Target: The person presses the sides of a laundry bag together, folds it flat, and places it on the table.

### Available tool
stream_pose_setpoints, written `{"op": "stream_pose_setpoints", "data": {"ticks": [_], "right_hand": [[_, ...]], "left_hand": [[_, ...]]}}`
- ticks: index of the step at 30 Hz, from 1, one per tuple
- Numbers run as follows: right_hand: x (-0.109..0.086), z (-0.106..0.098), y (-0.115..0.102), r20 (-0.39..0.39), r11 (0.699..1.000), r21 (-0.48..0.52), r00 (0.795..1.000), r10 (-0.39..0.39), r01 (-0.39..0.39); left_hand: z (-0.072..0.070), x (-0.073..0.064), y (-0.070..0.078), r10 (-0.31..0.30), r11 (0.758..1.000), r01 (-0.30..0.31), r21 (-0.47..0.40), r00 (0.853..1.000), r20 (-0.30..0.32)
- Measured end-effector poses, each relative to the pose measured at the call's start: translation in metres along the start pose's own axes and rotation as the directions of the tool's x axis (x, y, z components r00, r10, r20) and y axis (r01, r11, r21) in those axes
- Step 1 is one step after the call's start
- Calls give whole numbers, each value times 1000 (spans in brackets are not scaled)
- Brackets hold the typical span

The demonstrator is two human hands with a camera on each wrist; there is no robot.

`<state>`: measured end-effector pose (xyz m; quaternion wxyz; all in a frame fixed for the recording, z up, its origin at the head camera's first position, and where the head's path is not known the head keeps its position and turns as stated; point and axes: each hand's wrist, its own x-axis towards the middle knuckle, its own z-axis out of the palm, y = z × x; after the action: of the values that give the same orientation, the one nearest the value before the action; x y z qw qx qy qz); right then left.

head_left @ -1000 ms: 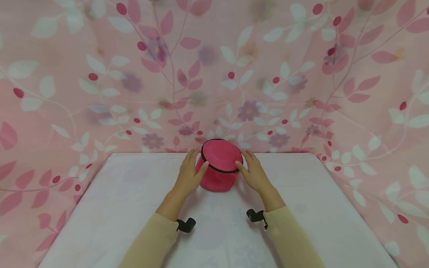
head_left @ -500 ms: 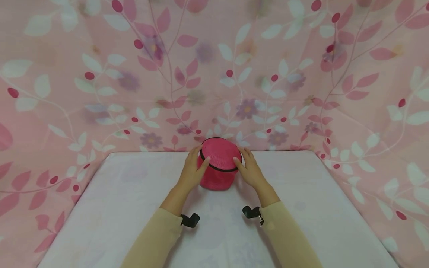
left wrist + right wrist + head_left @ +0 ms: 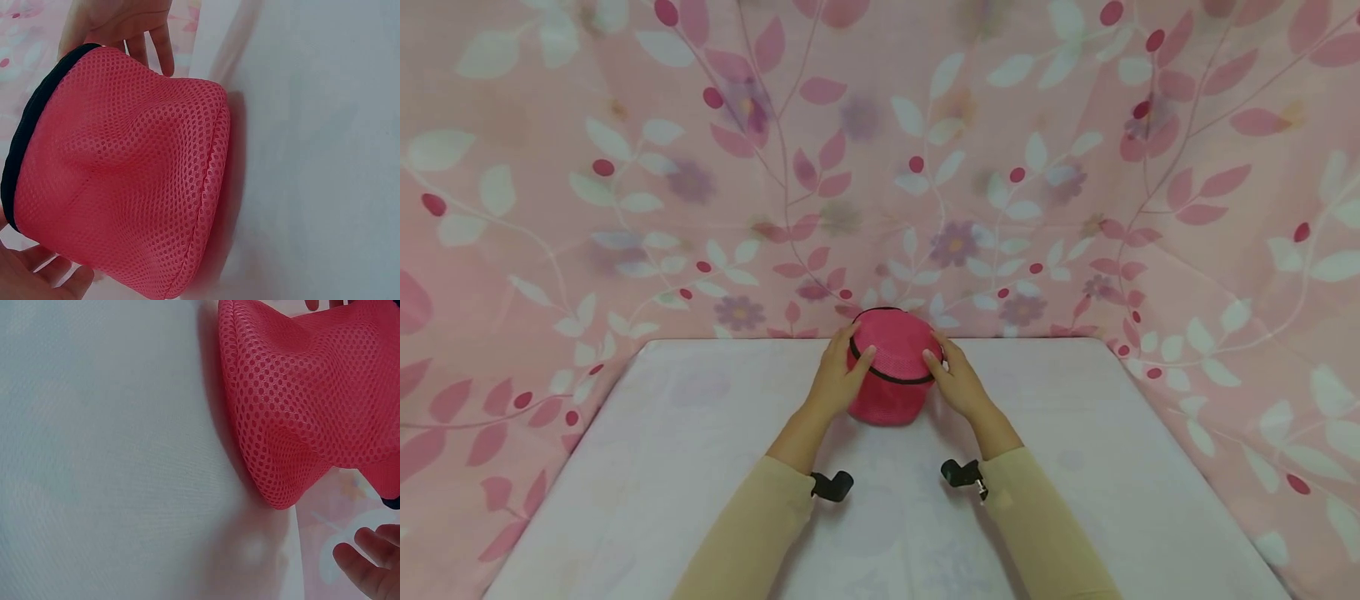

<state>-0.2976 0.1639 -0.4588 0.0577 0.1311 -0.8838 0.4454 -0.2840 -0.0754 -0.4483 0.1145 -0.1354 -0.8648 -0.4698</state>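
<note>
A round red-pink mesh bag [image 3: 889,404] with black trim around its top edge stands at the far middle of the table. My left hand [image 3: 837,377] holds its left side, thumb over the trim onto the top. On the opposite side my right hand [image 3: 962,386] grips it the same way. In the left wrist view the bag's mesh wall [image 3: 125,162] is creased inward, with left fingers [image 3: 53,272] beneath it in the frame. The right wrist view shows the bag's lower edge [image 3: 250,434] on the cloth and right fingers [image 3: 369,562] beside it. Some fingers are hidden behind the bag.
A white cloth covers the table [image 3: 700,433], whose far edge lies just behind the bag. Pink floral fabric [image 3: 880,167] hangs behind and at both sides. Small black wrist cameras [image 3: 832,486] stick out from the sleeves.
Both hands have closed in slightly on the bag, and the left thumb has slid further onto its top. The bag's top looks more bulged and its sides more squeezed.
</note>
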Motion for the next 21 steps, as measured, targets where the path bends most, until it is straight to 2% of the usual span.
{"op": "stream_pose_setpoints", "data": {"ticks": [11,21], "right_hand": [[0,8,3,47,997,27,996,75,-76],[-1,14,0,49,998,57,999,16,-19]], "left_hand": [[6,3,-3,-46,997,45,-60,999,-17],[8,1,-5,-94,985,95,-143,995,11]]}}
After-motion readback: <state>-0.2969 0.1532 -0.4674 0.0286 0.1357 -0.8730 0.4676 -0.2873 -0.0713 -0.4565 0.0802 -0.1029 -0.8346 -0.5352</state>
